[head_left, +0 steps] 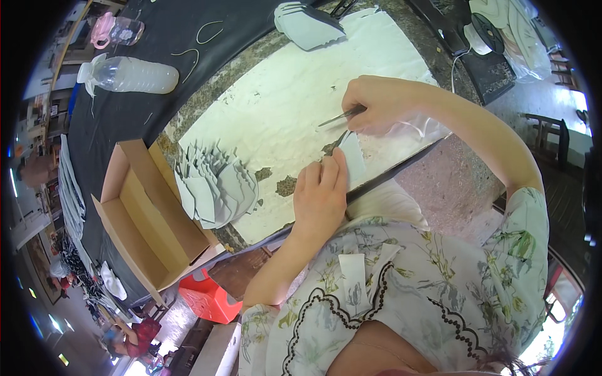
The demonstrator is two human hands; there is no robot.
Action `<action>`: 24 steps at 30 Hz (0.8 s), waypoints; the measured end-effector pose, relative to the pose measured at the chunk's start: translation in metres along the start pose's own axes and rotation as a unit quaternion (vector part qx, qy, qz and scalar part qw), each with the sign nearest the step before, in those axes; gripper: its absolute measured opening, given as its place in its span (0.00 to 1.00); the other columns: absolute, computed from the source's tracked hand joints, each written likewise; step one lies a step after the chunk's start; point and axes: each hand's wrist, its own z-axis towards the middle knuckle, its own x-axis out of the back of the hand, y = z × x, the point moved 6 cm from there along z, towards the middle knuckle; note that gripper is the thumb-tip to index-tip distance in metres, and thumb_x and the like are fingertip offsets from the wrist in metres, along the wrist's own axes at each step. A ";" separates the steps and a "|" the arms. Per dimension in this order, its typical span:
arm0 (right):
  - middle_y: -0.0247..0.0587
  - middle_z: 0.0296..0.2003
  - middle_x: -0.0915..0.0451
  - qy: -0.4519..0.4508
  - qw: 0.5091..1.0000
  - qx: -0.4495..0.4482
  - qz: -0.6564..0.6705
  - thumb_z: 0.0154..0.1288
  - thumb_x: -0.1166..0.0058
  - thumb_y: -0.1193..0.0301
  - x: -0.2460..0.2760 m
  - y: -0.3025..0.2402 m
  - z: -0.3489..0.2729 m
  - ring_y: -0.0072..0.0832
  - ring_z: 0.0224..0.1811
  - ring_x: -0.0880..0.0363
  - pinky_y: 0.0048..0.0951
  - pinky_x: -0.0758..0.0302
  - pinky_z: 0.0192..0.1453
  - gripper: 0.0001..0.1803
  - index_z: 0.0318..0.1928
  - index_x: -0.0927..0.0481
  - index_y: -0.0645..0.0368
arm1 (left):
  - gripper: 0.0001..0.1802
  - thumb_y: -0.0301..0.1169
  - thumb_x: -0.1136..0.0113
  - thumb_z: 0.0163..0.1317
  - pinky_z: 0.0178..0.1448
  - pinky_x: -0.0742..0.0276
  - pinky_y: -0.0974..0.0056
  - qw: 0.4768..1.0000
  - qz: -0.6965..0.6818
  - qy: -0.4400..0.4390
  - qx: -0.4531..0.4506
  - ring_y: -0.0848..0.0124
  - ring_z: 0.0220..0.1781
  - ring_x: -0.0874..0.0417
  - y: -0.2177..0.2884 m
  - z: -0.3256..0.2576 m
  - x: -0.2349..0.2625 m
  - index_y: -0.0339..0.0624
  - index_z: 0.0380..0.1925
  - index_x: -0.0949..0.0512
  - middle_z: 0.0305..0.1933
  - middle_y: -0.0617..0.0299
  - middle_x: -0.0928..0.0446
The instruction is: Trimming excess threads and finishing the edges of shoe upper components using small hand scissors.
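My left hand (321, 191) lies at the near edge of the white work sheet, its fingers together and pressed on a small pale grey-white cut piece (353, 158). My right hand (376, 103) is closed round a slim pointed metal tool with a dark handle (338, 118), which looks like small scissors. Its tip points left, above the sheet. The lower fingers of that hand are at the far end of the cut piece; whether they grip it is hidden. To the left, a bundle of similar grey-white pieces (216, 188) stands on the sheet. Another stack (307, 26) lies at the far edge.
The worn white sheet (269, 106) covers a stone-like tabletop. An open cardboard box (150, 219) stands at its left. Beyond are a plastic bottle (135, 75) and a pink-lidded cup (119, 30) on black cloth. A thread spool (483, 34) is at the far right; a red stool (207, 297) stands below.
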 end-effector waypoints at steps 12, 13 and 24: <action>0.52 0.19 0.22 0.093 0.991 0.046 -0.087 0.51 0.43 0.68 0.000 0.008 -0.008 0.44 0.23 0.22 0.39 0.27 0.31 0.12 0.23 0.21 0.68 | 0.41 0.23 0.38 0.43 0.47 0.29 0.58 0.997 -0.041 -0.062 0.009 0.60 0.41 0.29 -0.003 0.015 0.003 0.36 0.64 0.33 0.46 0.57 0.29; 0.52 0.20 0.22 0.092 0.990 0.030 -0.100 0.51 0.44 0.68 0.000 0.009 -0.010 0.46 0.25 0.22 0.40 0.26 0.32 0.12 0.24 0.20 0.67 | 0.41 0.23 0.38 0.43 0.47 0.29 0.58 0.997 -0.042 -0.061 0.007 0.60 0.41 0.29 -0.003 0.016 0.003 0.36 0.64 0.33 0.46 0.57 0.29; 0.50 0.29 0.18 0.323 0.927 -0.123 -0.146 0.61 0.44 0.58 0.037 0.038 -0.067 0.47 0.37 0.17 0.43 0.22 0.41 0.17 0.40 0.20 0.59 | 0.42 0.23 0.39 0.42 0.40 0.32 0.62 0.991 -0.003 -0.130 -0.012 0.63 0.38 0.27 0.005 0.040 0.004 0.36 0.65 0.33 0.37 0.59 0.29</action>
